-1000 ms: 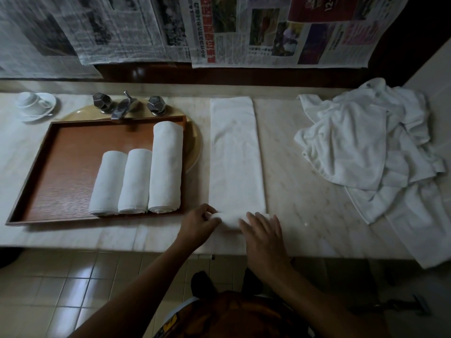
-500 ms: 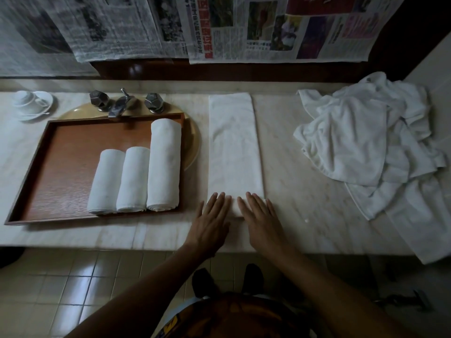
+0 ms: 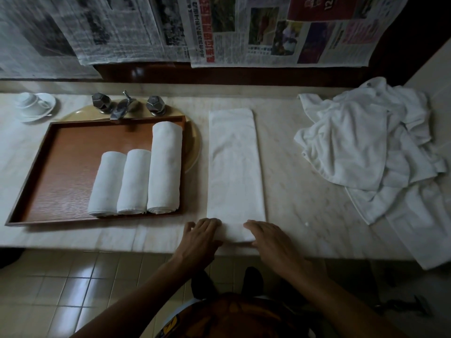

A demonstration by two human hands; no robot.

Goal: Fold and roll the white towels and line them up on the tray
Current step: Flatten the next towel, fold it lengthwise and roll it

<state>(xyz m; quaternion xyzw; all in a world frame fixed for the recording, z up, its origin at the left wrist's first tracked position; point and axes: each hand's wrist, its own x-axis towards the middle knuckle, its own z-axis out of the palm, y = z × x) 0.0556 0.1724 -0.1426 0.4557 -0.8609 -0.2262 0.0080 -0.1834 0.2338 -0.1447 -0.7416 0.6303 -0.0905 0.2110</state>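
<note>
**Hands drawn back to the started roll**

Compared with half a second earlier, both hands are drawn back towards the near edge of the surface (image 3: 305,203), and a short rolled section, then covered by flat, forward-pointing fingers, is now exposed between them. The left hand (image 3: 202,236) is curled over the left end of that roll and clamps it. The right hand (image 3: 271,237) is laid on the right end with its fingers nearly straight and held close together, gripping nothing. Both hands are slightly blurred.

The folded towel (image 3: 234,167) is laid as a long strip on the surface just right of the tray (image 3: 68,167), its far end flat and its near end rolled.

Three rolled towels are held in the tray, lined up side by side and touching: a short one (image 3: 106,184) on the left, a second short one (image 3: 134,181) in the middle and a longer one (image 3: 164,167) on the right. The left part of the tray floor is bare.

A pile of unfolded towels (image 3: 353,147) is heaped at the right end of the surface, well apart from the tray.
</note>
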